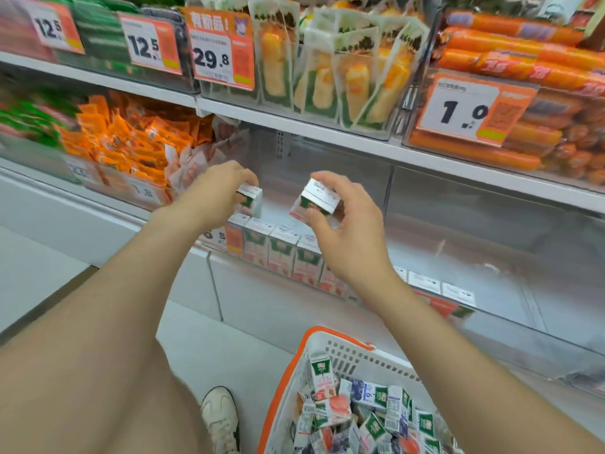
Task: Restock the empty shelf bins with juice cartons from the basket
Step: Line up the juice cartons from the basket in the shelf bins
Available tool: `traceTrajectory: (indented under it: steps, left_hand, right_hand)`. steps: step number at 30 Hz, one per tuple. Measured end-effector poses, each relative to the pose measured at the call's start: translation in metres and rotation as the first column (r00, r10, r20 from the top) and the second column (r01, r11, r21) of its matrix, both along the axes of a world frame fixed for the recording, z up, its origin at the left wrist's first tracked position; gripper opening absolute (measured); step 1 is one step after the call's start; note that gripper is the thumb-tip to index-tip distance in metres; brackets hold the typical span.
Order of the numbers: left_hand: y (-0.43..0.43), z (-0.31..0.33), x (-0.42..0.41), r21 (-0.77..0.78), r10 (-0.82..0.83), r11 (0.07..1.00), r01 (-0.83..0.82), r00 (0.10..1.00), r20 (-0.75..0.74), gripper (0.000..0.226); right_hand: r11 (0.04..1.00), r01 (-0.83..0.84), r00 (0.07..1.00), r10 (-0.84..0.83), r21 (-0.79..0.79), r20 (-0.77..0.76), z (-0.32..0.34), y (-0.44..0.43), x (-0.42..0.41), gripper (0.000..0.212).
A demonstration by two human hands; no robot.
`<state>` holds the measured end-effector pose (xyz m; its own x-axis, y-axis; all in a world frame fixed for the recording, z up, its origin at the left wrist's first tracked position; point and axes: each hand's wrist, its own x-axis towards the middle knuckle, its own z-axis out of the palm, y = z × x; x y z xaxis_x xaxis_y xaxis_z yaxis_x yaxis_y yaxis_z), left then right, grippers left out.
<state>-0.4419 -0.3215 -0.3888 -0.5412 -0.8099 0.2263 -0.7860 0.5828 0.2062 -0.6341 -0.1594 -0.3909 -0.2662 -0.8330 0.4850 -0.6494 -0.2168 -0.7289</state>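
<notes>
I face a white shop shelf (327, 132) fitted with clear plastic bins. On the tier above, price tags (222, 57) hang in front of yellow-and-green packs (327, 77), and orange sausages (523, 60) lie stacked to the right. On the middle tier, off to my left, sits a heap of orange packets (131, 136).

Straight ahead on that middle tier is the clear bin (343, 158). A row of cartons (281, 253) stands upright along its front wall, side by side and touching. Further right, a few more cartons (435, 285) show their white tops behind the front wall.

My left hand (212, 188) is over the left end of the row. Its fingers curl down round the top of the first carton (252, 199), which hangs upright just above the row. It is blurred there, so it may be two cartons pressed together rather than one.

My right hand (350, 237) grips the tilted carton (316, 201), thumb on the near side and fingers curled round the far side, its white top turned up towards me. It hangs above the middle of the row, near the first carton but not touching it.

Low on my right is the basket (327, 332), white with an orange rim. Inside it is a jumble of loose cartons (360, 411) lying at all angles, green, pink and blue. My shoe (221, 417) stands on the pale floor (229, 339) just left of the basket.
</notes>
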Motion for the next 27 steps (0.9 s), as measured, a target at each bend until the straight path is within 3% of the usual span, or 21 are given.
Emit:
traceTrajectory:
  steps: [6, 10, 14, 18, 20, 22, 25, 27]
  left_hand:
    - [-0.009, -0.012, -0.003, 0.104, 0.015, 0.994, -0.038, 0.976, 0.216, 0.073]
    - [-0.008, -0.017, -0.009, 0.207, 0.002, 0.977, -0.057, 0.966, 0.258, 0.068]
    - [-0.001, -0.011, -0.011, 0.251, -0.001, 0.967, -0.052, 0.978, 0.208, 0.063]
    - [0.013, -0.009, -0.006, 0.236, 0.006, 0.971, -0.036, 0.992, 0.127, 0.053]
    - [0.022, -0.01, -0.006, 0.207, 0.003, 0.978, -0.018, 0.998, 0.071, 0.044]
    - [0.036, -0.008, -0.011, 0.15, -0.024, 0.988, 0.021, 0.999, 0.023, 0.035]
    - [0.071, -0.003, -0.024, 0.075, -0.088, 0.993, 0.094, 0.993, -0.075, 0.019]
    - [0.096, -0.002, -0.034, 0.163, -0.142, 0.975, 0.151, 0.988, -0.067, 0.016]
  right_hand:
    - [0.969, 0.032, 0.997, -0.015, 0.246, -0.072, -0.017, -0.064, 0.007, 0.03]
    - [0.924, 0.014, 0.996, 0.02, 0.383, -0.084, -0.026, -0.099, 0.015, 0.014]
    - [0.792, -0.073, 0.985, 0.152, 0.606, -0.08, -0.022, -0.115, 0.021, 0.028]
    - [0.754, -0.062, 0.975, 0.187, 0.653, -0.123, -0.019, -0.114, 0.019, 0.043]
    - [0.764, -0.038, 0.972, 0.179, 0.644, -0.155, -0.018, -0.106, 0.019, 0.048]
    - [0.844, 0.004, 0.97, 0.126, 0.536, -0.206, -0.019, -0.088, 0.02, 0.048]
    - [0.96, 0.132, 0.94, -0.042, 0.249, -0.338, -0.019, -0.039, 0.022, 0.032]
    - [0.969, 0.194, 0.916, -0.123, 0.151, -0.382, -0.023, 0.005, 0.023, 0.019]
